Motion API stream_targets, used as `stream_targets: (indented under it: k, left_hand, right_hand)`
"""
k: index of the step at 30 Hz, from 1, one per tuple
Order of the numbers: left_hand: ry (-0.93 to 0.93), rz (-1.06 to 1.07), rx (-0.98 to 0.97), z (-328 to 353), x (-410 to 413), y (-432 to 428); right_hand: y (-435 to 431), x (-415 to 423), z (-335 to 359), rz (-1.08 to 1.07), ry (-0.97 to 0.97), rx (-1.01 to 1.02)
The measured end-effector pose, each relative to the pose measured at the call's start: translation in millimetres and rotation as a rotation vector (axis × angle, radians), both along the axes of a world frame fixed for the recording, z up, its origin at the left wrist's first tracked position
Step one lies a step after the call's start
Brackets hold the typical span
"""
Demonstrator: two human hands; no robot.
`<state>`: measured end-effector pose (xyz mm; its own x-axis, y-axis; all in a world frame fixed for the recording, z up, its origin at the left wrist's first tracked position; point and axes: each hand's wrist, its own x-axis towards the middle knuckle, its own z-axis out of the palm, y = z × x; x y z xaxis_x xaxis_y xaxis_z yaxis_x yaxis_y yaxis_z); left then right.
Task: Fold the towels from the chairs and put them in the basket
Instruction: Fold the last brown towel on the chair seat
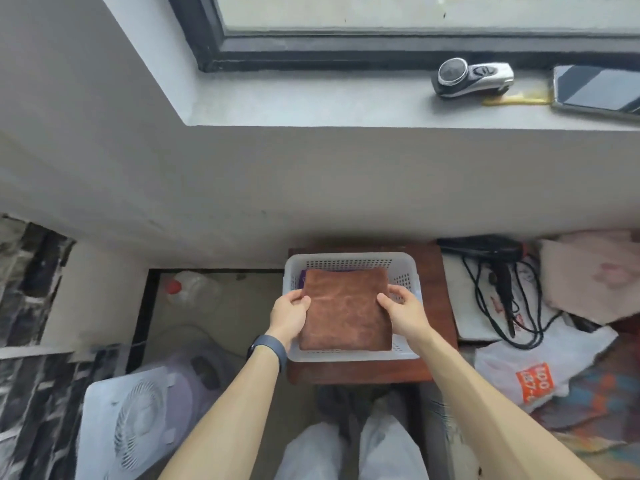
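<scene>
A grey plastered wall runs under a dark-framed window, and on the deep grey sill point(311, 102) lie an electric shaver point(472, 77) and, to its right, a phone point(595, 90) face up. Against the foot of the wall stands a small dark-red wooden stool point(441, 306), and on it sits the white perforated basket point(349, 261), its longer side running left to right along the wall. To the right of the stool there is a clutter of a black hair dryer point(498, 258) with its cord, a white plastic bag point(519, 368) with an orange label, and a pale pink cloth point(588, 275). To the left, on the floor, are a clear bottle point(187, 289) with a red cap and a white fan point(135, 420) lying flat. The folded brown towel point(346, 310) is in the mouth of the basket, flat and level, its edges square with the basket walls. It is so nearly square that I cannot tell a long axis; its far edge faces the wall and its near edge meets the near rim. A sliver of something purple point(299, 277) shows beneath its far left corner. The left hand point(289, 315), a dark band point(266, 346) on its wrist, grips the towel's left edge with the thumb on top. The right hand point(403, 311) grips the right edge the same way, fingers curled round the side.
</scene>
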<state>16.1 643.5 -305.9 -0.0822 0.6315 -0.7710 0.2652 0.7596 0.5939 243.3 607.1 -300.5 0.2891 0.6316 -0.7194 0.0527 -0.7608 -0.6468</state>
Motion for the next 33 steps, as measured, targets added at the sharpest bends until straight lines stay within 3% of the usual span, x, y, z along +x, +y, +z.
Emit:
stream_targets:
  k: [10,12,15,18,21,26,33]
  left_hand:
    - [0.259,-0.108,0.074,-22,15,-5]
    - [0.520,-0.262,0.241,-21,20,-14]
    - [0.746,-0.573,0.596,-19,34,-28]
    - [0.722,-0.825,0.622,-29,51,-30]
    - [0.772,-0.891,0.556,-50,58,-26]
    - [0.785,-0.881,0.505,-80,56,-20]
    - [0.761,-0.895,0.535,-102,52,-6]
  right_hand:
    - [10,5,-41,0.049,-0.021,-0.029]
    - [7,3,-38,0.092,-0.102,0.001]
    - [-6,-7,-29,0.216,-0.483,0.191]
    - [-16,-25,-34,0.526,-0.786,0.379]
    - [-15,-36,-58,0.748,-0.826,0.334]
    - [-6,-30,-92,0.830,-0.815,0.257]
    - [5,-28,-113,0.772,-0.744,0.307]
